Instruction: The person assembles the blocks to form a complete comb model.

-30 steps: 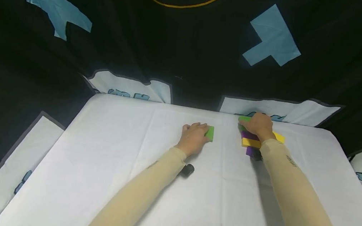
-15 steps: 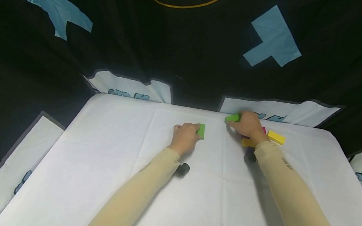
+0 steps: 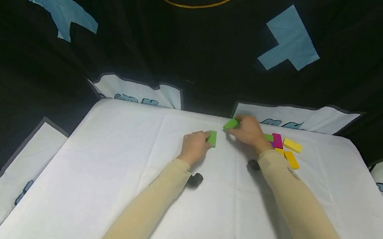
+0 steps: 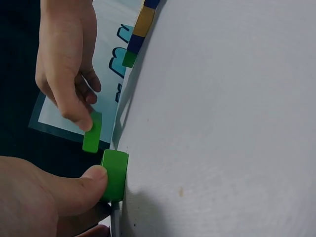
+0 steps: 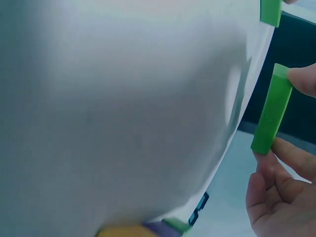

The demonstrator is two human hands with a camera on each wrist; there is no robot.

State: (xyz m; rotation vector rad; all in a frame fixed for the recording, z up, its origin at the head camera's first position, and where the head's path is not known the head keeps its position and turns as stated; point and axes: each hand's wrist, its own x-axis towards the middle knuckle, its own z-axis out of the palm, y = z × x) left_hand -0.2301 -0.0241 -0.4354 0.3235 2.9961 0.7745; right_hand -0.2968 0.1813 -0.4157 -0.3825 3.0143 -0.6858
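Note:
Near the middle of the far part of the white table, my left hand (image 3: 194,146) pinches a green rectangular block (image 3: 212,139). In the left wrist view the thumb presses on that block's (image 4: 116,175) side, at the tabletop. To its right, my right hand (image 3: 249,131) grips a second green block (image 3: 230,124) close to the far table edge. The right wrist view shows this block (image 5: 273,111) held by its two ends between thumb and fingers, tilted. A short gap separates the two green blocks in the head view.
Right of my right hand lies a group of blocks: a green block (image 3: 268,137), a magenta block (image 3: 277,140), a yellow block (image 3: 292,145), another yellow block (image 3: 291,160), and purple ones partly hidden. A black curtain (image 3: 190,58) hangs behind the table (image 3: 103,184).
My right hand has lifted a green block from the group and carried it left, toward my left hand. My left hand and its block have shifted slightly left.

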